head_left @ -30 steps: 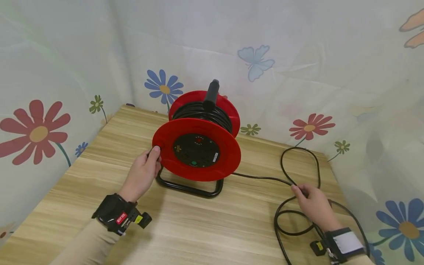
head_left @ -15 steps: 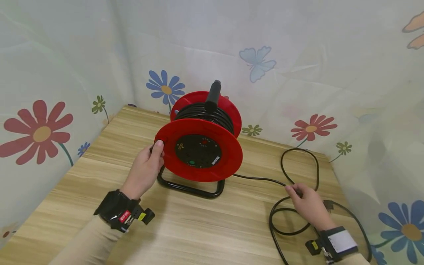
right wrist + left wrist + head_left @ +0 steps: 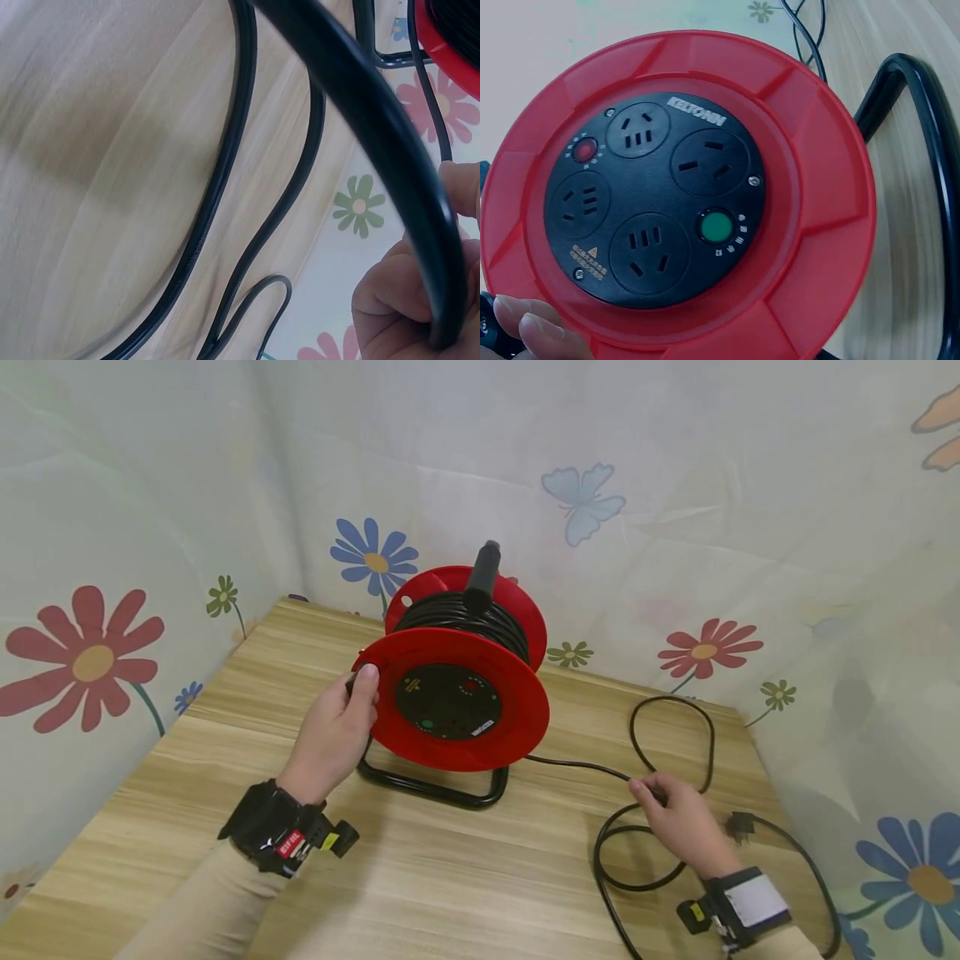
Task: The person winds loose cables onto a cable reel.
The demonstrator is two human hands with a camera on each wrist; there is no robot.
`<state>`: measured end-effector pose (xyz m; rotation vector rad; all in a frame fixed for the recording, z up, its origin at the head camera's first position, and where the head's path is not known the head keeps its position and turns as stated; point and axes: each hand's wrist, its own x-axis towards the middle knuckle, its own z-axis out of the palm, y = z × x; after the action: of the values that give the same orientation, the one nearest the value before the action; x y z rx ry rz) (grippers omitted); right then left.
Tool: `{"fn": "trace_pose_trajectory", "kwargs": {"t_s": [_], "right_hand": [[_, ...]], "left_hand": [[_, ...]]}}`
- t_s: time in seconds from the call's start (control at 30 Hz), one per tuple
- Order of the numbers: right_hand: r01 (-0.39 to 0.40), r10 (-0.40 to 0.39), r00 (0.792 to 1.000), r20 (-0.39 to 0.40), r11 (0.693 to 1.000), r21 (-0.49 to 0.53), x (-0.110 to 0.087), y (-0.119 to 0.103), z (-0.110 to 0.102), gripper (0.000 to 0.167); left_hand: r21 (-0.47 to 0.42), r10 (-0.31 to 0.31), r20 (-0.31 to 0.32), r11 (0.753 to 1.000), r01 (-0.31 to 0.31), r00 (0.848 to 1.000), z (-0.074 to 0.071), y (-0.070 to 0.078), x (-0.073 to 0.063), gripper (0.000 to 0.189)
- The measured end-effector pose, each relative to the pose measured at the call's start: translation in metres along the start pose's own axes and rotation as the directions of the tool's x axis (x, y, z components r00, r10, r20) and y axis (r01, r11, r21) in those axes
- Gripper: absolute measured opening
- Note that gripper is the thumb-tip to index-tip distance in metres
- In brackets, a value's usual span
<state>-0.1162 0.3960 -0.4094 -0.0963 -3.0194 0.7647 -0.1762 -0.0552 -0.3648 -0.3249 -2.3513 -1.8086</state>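
A red cable reel (image 3: 517, 714) stands on a black tubular frame (image 3: 427, 791), with black cable wound between its two flanges. At the left edge of the front flange my left hand (image 3: 330, 731) grips a small black crank knob (image 3: 350, 683), mostly covered by the fingers. The left wrist view shows the reel's black socket panel (image 3: 656, 202) with a green button, and fingertips (image 3: 544, 330) at its lower left. To the right, my right hand (image 3: 686, 827) pinches the black cable (image 3: 577, 764) running from the reel. In the right wrist view the cable (image 3: 375, 135) passes through the curled fingers.
Loose cable loops (image 3: 600, 860) lie on the wooden table (image 3: 450, 877) around the right hand. A black plug (image 3: 741, 825) rests near the right edge. A black carrying handle (image 3: 483, 577) tops the reel. Flower-printed sheeting (image 3: 675, 485) hangs close behind and at both sides.
My left hand has moved up along the rim with the knob, and the front flange has turned clockwise. My right hand has shifted left with the cable; the plug now shows beside it.
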Motion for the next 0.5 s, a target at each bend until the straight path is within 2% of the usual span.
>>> {"fn": "trace_pose_trajectory", "kwargs": {"t_s": [0.17,0.5], "right_hand": [[0.018,-0.018,1.000,-0.012,1.000,-0.003,0.001,-0.003,0.005,0.046],[0.032,-0.032,0.999,0.006,0.999,-0.004,0.004,-0.010,0.013,0.047]], "left_hand": [[0.047,0.016,-0.020,0.999,-0.015,1.000,0.001,0.009,0.002,0.047],[0.057,0.033,-0.017,0.998,-0.032,0.999,0.007,0.023,0.005,0.045]]}}
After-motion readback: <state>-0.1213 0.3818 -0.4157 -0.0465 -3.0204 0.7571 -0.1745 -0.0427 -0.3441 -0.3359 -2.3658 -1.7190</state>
